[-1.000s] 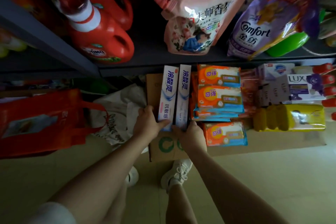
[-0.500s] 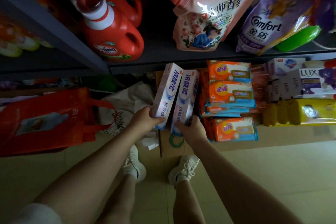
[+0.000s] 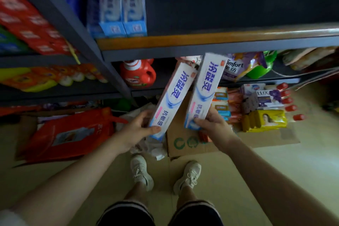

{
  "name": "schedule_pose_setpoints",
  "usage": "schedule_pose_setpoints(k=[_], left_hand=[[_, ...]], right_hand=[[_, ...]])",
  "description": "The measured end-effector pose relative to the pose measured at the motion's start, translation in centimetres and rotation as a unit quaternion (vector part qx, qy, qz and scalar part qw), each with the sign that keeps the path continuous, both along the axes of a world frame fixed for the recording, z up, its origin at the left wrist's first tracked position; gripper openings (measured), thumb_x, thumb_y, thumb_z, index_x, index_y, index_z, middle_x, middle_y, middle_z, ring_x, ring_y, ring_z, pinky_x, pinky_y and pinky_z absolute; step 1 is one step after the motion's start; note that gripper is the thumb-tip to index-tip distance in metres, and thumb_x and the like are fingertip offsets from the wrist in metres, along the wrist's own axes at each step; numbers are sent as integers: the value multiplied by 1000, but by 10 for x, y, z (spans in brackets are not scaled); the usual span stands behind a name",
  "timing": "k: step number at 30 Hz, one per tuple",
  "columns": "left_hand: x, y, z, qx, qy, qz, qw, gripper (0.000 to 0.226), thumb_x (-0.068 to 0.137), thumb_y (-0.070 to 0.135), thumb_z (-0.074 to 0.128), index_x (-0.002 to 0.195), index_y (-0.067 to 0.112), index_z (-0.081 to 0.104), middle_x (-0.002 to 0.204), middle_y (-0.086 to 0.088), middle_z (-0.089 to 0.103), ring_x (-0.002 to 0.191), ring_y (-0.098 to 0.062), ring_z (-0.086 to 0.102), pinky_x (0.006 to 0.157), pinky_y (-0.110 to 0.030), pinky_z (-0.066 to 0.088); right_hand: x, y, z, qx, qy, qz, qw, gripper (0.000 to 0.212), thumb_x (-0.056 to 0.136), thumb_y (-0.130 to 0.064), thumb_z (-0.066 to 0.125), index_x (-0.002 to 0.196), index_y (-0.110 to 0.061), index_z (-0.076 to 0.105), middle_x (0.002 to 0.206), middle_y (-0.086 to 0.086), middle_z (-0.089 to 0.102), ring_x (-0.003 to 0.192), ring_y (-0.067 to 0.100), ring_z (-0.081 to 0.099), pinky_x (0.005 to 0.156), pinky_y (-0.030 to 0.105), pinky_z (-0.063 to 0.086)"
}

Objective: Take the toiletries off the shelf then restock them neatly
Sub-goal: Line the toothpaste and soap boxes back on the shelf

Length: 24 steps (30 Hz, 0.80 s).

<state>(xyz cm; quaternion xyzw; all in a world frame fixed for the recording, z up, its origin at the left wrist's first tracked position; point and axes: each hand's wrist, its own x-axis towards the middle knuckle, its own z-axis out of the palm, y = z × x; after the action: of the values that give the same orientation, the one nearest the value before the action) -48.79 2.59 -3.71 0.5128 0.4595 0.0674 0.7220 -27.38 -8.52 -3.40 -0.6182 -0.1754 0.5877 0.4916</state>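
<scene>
Your left hand (image 3: 136, 130) grips the lower end of one long white-and-blue cardboard toothpaste box (image 3: 171, 100), thumb across its printed face and fingers curled beneath. Your right hand (image 3: 213, 124) grips the lower end of a second, matching toothpaste box (image 3: 204, 90) in the same way. Both boxes are held in the air at the centre of the frame, tilted with their upper ends leaning right, side by side and slightly apart. Their upper ends reach the edge of the grey metal shelf with the orange front strip (image 3: 211, 39). On that shelf, upper left of centre, two blue-and-white toothpaste boxes (image 3: 122, 5) lie side by side. Below your hands a flat brown cardboard sheet (image 3: 185, 143) lies on the floor. On it, right of centre, sit orange soap packs (image 3: 222, 103) and a yellow soap pack (image 3: 266, 120).
</scene>
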Motion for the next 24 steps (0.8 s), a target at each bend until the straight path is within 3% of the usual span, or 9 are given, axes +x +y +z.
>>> schedule_pose_setpoints(k=[4, 7, 11, 15, 18, 20, 21, 22, 24], left_hand=[[17, 11, 48, 28, -71, 37, 996, 34, 85, -1, 58, 105, 27, 53, 102, 5, 65, 92, -10, 62, 74, -21, 52], [36, 27, 72, 31, -122, 110, 986, 25, 84, 7, 61, 102, 24, 57, 94, 7, 71, 89, -14, 65, 79, -32, 51], [58, 47, 102, 48, -153, 167, 973, 15, 90, 13, 53, 101, 20, 60, 90, 6, 71, 82, -10, 66, 66, -24, 56], [87, 73, 119, 49, -126, 197, 971, 18, 92, 25, 54, 109, 18, 56, 104, -4, 64, 89, -17, 64, 65, -27, 52], [109, 92, 128, 39, -103, 192, 975, 17, 93, 32, 51, 107, 22, 54, 109, -5, 62, 94, -22, 64, 73, -31, 53], [114, 105, 133, 130, -8, 139, 982, 35, 94, 38, 47, 121, 14, 50, 108, -7, 62, 83, -21, 64, 69, -30, 53], [112, 112, 134, 230, 77, 79, 967, 42, 95, 40, 44, 124, 11, 48, 105, -8, 63, 79, -22, 63, 66, -32, 51], [107, 118, 133, 363, 176, 14, 915, 44, 96, 42, 41, 122, 8, 50, 101, -10, 63, 79, -26, 62, 63, -34, 48], [93, 129, 132, 603, 295, -52, 739, 40, 95, 42, 43, 109, 6, 56, 90, -13, 64, 78, -30, 61, 55, -31, 38]], right_hand=[[2, 28, 57, 48, -74, 18, 996, 31, 83, -3, 64, 107, -21, 58, 91, -8, 71, 80, 5, 65, 63, 19, 51], [1, 52, 89, 77, -127, 33, 988, 23, 91, -7, 54, 112, -14, 57, 86, -7, 66, 63, -5, 59, 51, 14, 44], [-3, 76, 114, 87, -166, 29, 982, 18, 94, -15, 52, 110, -11, 57, 78, -5, 61, 48, -3, 51, 41, 16, 38], [4, 109, 133, 38, -190, -45, 980, 28, 92, -32, 55, 113, -16, 48, 89, 0, 59, 74, 12, 60, 57, 30, 49], [17, 133, 135, 4, -227, -78, 971, 41, 89, -41, 56, 118, -13, 49, 88, 2, 61, 76, 25, 65, 59, 34, 52], [26, 146, 135, -2, -253, -77, 964, 44, 87, -40, 59, 119, -11, 53, 100, 7, 64, 84, 26, 66, 66, 36, 55], [30, 153, 134, 0, -260, -72, 963, 42, 86, -39, 59, 117, -10, 56, 106, 8, 64, 88, 24, 65, 67, 35, 56], [34, 160, 135, 4, -270, -62, 961, 39, 86, -37, 59, 113, -10, 58, 107, 9, 64, 90, 23, 65, 68, 35, 56], [37, 172, 137, 5, -314, -28, 949, 33, 89, -35, 56, 107, -9, 61, 104, 10, 65, 90, 23, 64, 72, 38, 57]])
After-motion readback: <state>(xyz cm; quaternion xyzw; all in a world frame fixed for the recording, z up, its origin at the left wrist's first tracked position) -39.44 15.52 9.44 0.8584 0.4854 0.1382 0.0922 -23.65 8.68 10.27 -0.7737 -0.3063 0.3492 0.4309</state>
